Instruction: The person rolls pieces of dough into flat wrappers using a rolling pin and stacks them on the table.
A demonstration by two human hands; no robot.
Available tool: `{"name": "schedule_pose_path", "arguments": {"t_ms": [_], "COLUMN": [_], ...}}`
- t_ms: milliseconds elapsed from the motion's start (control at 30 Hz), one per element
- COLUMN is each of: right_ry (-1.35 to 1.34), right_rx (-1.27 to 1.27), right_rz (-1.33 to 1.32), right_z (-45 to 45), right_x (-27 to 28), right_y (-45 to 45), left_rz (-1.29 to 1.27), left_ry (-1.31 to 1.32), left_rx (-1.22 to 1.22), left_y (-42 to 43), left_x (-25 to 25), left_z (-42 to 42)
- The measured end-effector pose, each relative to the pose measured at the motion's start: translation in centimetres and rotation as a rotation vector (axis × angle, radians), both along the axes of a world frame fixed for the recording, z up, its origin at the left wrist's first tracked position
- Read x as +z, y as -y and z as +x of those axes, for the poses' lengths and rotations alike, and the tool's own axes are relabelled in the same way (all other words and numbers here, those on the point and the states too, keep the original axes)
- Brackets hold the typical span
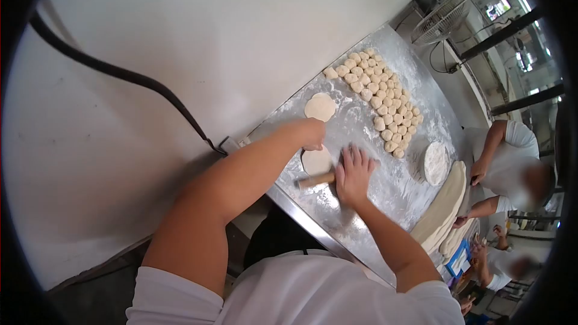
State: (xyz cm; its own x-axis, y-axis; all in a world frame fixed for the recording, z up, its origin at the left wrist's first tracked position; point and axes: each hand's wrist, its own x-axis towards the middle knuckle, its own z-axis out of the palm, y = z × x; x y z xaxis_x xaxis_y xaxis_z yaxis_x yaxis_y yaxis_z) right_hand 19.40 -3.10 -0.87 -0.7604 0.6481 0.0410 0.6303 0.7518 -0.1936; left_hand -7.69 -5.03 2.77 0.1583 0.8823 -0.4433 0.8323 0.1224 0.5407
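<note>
My left hand is closed, its fingers pinching the edge of a flat round dough wrapper on the floured metal table. Beside that wrapper lies a short wooden rolling pin, one end under my right hand. The right palm rests on the pin with its fingers stretched out and spread over the table. Just beyond my left hand are rolled wrappers, overlapping each other. Farther off sits a large cluster of small dough pieces.
A round container of flour stands on the table's right side, near a long slab of dough. A co-worker is at that dough. The wall borders the table's left, with a dark cable hanging there. A fan stands beyond.
</note>
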Motion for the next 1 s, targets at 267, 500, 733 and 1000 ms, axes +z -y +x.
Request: {"name": "schedule_pose_path", "arguments": {"t_ms": [267, 500, 733, 1000], "right_ry": [-0.020, -0.139, 0.069, -0.070], "right_rx": [-0.139, -0.092, -0.079, -0.214], "right_rz": [0.061, 0.000, -0.062, -0.096], "right_z": [-11.4, -4.2, -1.5, -7.2], "right_x": [0.6, -0.2, 1.7, 0.9], "right_y": [-5.0, -1.2, 0.6, -0.9], "left_rz": [0.004, -0.105, -0.314, -0.201], "left_ry": [-0.035, -0.153, -0.072, -0.132], "left_rx": [0.025, 0.026, 0.069, 0.055], "left_y": [-0.9, 0.0, -0.4, -0.1], "left_x": [-3.2, -1.0, -2.3, -2.6], "left_z": [-0.2, 0.1, -0.2, -1.6]}}
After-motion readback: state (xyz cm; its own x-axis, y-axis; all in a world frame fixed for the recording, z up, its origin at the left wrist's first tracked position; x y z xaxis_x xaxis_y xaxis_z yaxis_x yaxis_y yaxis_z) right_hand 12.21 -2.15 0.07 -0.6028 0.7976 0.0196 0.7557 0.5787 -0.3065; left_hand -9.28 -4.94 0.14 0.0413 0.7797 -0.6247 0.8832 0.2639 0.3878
